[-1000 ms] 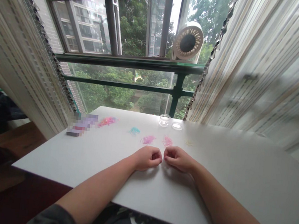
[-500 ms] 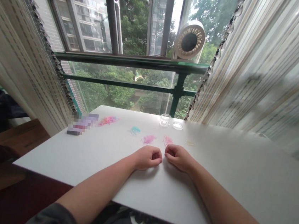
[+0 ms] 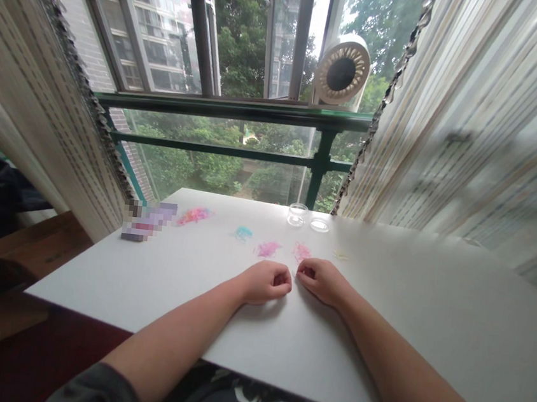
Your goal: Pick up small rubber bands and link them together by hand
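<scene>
My left hand [image 3: 268, 283] rests on the white table [image 3: 154, 282] with its fingers curled and thumb against them. Facing it across a narrow gap, my right hand [image 3: 321, 281] has its thumb and fingers pinched together. Whatever either hand holds, if anything, is too small to make out. Just beyond them lie a purple pile [image 3: 268, 248] and a pink pile [image 3: 301, 251] of thin strands that look like small rubber bands. A blue pile [image 3: 243, 232] is farther left, and a few yellowish strands [image 3: 341, 255] lie to the right.
A clear round container [image 3: 297, 215] and a clear lid or dish [image 3: 320, 225] are at the table's back edge. A mixed-colour pile [image 3: 194, 215] sits at the back left, beside a blurred-out purple box [image 3: 156, 220]. Behind the table, a white fan [image 3: 343, 71] stands by the window.
My right hand has shifted very slightly, its fingers still pinched. The left hand and the piles look the same.
</scene>
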`<state>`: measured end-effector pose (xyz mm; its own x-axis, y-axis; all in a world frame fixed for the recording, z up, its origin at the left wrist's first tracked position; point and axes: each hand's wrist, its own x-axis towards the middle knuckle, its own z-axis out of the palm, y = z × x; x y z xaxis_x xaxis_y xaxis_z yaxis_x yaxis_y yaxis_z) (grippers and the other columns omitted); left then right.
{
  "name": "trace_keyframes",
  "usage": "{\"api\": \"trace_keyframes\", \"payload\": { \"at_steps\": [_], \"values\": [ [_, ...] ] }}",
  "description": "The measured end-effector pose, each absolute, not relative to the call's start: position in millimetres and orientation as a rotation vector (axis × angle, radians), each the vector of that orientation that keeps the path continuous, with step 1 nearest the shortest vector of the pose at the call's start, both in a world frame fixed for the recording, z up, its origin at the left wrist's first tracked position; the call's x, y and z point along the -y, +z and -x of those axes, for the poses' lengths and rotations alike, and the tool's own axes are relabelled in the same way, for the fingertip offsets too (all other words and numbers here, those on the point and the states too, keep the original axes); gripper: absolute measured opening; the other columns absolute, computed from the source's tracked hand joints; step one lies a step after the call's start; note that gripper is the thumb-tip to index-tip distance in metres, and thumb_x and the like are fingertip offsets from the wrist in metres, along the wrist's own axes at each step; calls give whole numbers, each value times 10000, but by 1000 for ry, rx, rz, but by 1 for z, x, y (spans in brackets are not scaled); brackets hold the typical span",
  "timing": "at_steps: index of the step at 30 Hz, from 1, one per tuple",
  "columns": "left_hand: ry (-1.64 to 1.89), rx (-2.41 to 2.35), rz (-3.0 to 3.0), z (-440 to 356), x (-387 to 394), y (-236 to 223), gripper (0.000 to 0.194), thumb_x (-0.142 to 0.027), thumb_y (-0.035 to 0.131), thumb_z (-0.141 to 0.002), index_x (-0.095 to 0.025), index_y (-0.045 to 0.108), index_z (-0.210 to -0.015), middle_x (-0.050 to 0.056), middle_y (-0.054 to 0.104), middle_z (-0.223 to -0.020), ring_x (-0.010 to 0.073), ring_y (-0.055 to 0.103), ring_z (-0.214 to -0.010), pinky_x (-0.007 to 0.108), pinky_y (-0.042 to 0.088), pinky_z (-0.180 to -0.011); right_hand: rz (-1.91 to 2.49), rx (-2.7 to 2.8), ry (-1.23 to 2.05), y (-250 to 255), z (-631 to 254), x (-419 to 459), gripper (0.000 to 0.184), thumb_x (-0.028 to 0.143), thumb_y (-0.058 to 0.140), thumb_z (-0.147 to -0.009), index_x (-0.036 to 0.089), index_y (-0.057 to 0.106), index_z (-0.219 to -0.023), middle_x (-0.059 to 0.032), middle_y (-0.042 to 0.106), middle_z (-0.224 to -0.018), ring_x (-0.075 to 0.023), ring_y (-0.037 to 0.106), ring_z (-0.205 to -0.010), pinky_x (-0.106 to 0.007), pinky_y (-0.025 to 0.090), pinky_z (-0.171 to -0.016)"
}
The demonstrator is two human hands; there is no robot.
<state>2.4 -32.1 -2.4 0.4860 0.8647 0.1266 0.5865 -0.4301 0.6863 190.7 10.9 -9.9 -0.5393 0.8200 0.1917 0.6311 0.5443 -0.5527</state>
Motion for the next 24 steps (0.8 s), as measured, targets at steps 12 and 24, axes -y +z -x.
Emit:
{"api": "trace_keyframes", "payload": {
  "at_steps": [12, 24],
  "values": [
    [790, -1166, -2104, 3, 29, 2, 137, -254, 517, -733, -138, 590, -729, -21, 518, -590, 72, 426, -529, 191, 339, -508, 1179, 2391, 564, -10, -191, -11, 131, 220, 519, -705, 166, 637, -688, 23, 513, -541, -94, 402, -509, -211, 265, -488],
    [963, -1249, -2059, 8, 25, 0, 161, -277, 525, -744, -132, 592, -722, -23, 495, -573, 68, 411, -522, 193, 325, -497, 1167, 2402, 571, -10, -192, -12, 131, 230, 528, -716, 177, 647, -704, 21, 518, -544, -101, 414, -514, -218, 273, -500]
  ]
}}
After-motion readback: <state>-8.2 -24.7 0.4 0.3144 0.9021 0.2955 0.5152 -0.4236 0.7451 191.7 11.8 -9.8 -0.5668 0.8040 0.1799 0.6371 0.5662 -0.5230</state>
